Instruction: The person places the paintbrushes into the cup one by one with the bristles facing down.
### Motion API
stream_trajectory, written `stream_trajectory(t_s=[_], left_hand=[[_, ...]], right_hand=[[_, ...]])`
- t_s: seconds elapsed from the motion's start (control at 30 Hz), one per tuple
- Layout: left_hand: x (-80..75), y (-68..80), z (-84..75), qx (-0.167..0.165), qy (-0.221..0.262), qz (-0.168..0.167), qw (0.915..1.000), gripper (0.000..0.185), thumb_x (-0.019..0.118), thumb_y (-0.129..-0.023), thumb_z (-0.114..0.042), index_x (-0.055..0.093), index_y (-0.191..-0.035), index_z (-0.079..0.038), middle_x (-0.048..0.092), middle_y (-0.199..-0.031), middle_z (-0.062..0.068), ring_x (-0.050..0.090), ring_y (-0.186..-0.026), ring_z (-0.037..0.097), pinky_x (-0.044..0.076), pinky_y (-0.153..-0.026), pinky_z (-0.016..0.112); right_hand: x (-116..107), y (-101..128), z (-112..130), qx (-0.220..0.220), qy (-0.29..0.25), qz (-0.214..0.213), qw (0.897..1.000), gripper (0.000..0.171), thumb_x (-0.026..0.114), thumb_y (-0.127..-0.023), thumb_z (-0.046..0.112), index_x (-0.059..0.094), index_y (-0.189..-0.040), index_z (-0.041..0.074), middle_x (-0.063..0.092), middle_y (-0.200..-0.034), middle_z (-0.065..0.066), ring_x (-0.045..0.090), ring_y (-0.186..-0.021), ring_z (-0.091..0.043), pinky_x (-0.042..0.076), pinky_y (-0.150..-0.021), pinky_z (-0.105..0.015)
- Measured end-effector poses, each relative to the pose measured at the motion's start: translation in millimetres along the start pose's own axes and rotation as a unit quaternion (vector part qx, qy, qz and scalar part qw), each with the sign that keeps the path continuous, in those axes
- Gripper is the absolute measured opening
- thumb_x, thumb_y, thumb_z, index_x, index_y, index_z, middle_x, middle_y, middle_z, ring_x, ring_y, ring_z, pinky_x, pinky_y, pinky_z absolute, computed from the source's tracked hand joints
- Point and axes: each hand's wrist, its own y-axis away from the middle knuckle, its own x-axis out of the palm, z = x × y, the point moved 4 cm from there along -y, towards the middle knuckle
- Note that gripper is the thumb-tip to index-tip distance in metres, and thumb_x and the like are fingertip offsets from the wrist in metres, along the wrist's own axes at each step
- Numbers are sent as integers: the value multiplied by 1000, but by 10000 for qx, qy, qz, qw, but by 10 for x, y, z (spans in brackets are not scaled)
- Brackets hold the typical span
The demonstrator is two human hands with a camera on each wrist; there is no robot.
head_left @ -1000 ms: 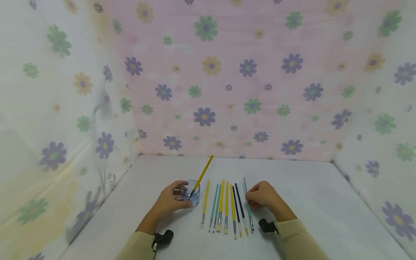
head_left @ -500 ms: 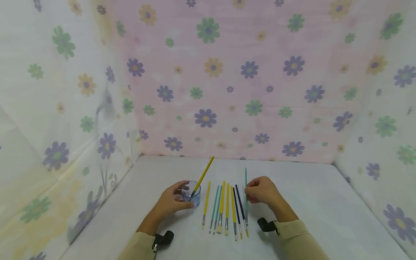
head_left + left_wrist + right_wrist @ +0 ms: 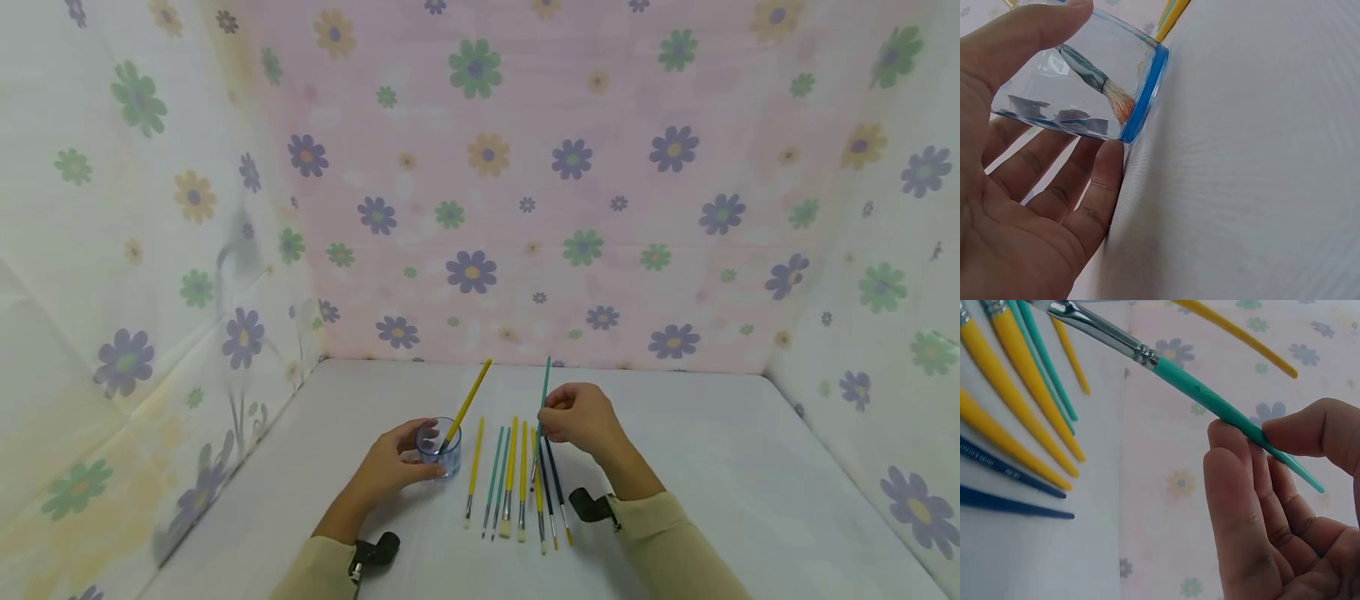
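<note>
My left hand grips a small clear cup with a blue base on the white table; in the left wrist view the cup sits between thumb and fingers. A yellow brush leans in it, its bristles at the bottom. My right hand pinches a teal brush and holds it above the row, handle pointing up. The right wrist view shows the teal brush pinched between thumb and fingers. Several yellow, teal and dark blue brushes lie side by side on the table.
Flowered sheets form a pink back wall and pale side walls around the table. A black wrist mount sits on my left sleeve and another black wrist mount on my right.
My right hand lifted the teal brush off the right end of the row and carried it up and to the left. The left hand and cup stayed put.
</note>
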Motion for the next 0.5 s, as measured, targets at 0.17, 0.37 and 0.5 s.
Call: stream_trajectory(t_s=[0.17, 0.37, 0.5], left_hand=[[-3, -1, -3, 26, 2, 45, 10000, 84, 97, -72, -31, 57, -146, -23, 66, -138, -1, 63, -126, 24, 52, -108, 51], [-7, 16, -34, -10, -53, 37, 10000, 85, 96, -72, -30, 57, -146, -21, 66, -138, -1, 64, -126, 24, 53, -107, 49], [-5, 10, -47, -29, -89, 24, 10000, 85, 97, -72, -30, 57, -146, -20, 66, -138, 0, 64, -125, 25, 54, -106, 48]], right_hand=[[63, -22, 129, -164, 22, -55, 9998, 13, 75, -91, 12, 70, -101, 5, 73, -91, -10, 75, -80, -31, 65, -71, -39], [120, -42, 287, -415, -225, -228, 9986, 13, 76, -90, 11, 69, -100, 5, 71, -94, -11, 76, -81, -31, 65, -70, -38], [152, -26, 362, -621, -628, -281, 9957, 15, 76, -90, 10, 69, -101, 4, 71, -97, -13, 77, -83, -30, 65, -71, -36]])
